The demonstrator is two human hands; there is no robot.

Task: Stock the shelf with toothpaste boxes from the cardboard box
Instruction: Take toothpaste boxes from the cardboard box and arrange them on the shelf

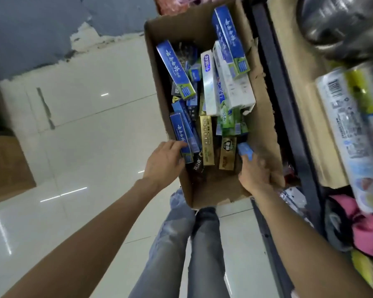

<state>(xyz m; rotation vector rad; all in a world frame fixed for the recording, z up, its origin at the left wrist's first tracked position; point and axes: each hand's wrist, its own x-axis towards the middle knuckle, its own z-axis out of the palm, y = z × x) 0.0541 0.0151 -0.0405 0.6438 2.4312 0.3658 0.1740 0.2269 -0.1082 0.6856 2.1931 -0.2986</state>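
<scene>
Grey-jeaned legs [181, 244] seen on tiled floor [84, 136] | cardboard box [265, 130] beside shelf [289, 104], filled with toothpaste boxes | left hand [164, 162] gripped on blue toothpaste box [184, 136] | right hand [254, 171] gripped on small blue box [244, 150]

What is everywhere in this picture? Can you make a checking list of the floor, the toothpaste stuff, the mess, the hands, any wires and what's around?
Surface: glossy pale tiled floor; cardboard box stands on it beside the shelf.
Job's things: many toothpaste boxes jumbled in the cardboard box, blue, white, green and gold.
Clutter: wrapped rolls and pink cloth on the shelf.
Hands: left hand grips a blue toothpaste box; right hand holds a small blue box, its fingers blurred.
Cables: nothing seen.
Surroundings: grey wall with chipped paint; the person's jeans below.
</scene>
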